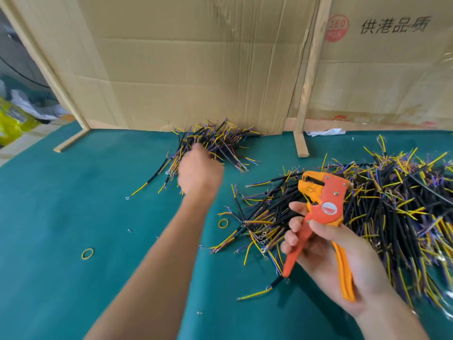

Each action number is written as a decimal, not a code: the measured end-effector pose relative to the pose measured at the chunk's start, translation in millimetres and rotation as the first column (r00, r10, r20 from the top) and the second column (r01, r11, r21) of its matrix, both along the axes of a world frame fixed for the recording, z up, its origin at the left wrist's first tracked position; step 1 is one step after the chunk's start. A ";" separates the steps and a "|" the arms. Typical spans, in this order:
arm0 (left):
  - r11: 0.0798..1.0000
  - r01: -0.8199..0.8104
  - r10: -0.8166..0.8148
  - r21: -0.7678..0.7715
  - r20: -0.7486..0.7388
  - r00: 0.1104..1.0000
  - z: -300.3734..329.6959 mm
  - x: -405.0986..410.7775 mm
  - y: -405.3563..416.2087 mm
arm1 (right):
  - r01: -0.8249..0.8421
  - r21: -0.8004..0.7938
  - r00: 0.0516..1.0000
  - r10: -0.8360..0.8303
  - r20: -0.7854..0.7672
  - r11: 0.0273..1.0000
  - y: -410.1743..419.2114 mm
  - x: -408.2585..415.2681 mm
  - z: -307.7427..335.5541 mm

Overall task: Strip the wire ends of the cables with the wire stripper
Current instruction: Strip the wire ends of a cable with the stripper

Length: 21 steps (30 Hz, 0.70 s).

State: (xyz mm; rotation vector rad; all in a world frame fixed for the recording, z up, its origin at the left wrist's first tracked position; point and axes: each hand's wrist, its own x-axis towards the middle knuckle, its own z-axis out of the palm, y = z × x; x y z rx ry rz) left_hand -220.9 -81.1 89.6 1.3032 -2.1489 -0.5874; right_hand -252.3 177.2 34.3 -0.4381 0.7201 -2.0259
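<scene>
My right hand (326, 253) grips the orange wire stripper (323, 209) by its handles, jaws pointing up and left, with nothing between the jaws. My left hand (199, 170) is stretched out over the near edge of a smaller pile of black cables (220, 143) by the cardboard wall. It is blurred, its fingers point down at the cables, and I cannot tell whether it holds one. A much larger heap of black cables (382, 207) with yellow and purple wire ends lies on the right, behind and beneath the stripper.
A green mat (73, 204) covers the table. Two yellow rubber bands (87, 253) (223, 223) and loose cables (152, 179) lie on it. A cardboard wall (196, 69) with wooden battens (308, 77) closes off the back.
</scene>
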 end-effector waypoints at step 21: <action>0.963 0.268 -0.271 -0.042 -0.193 0.943 -20.4 60.9 26.0 | 0.041 0.095 0.999 -0.041 -0.008 0.995 -3.2 8.5 6.7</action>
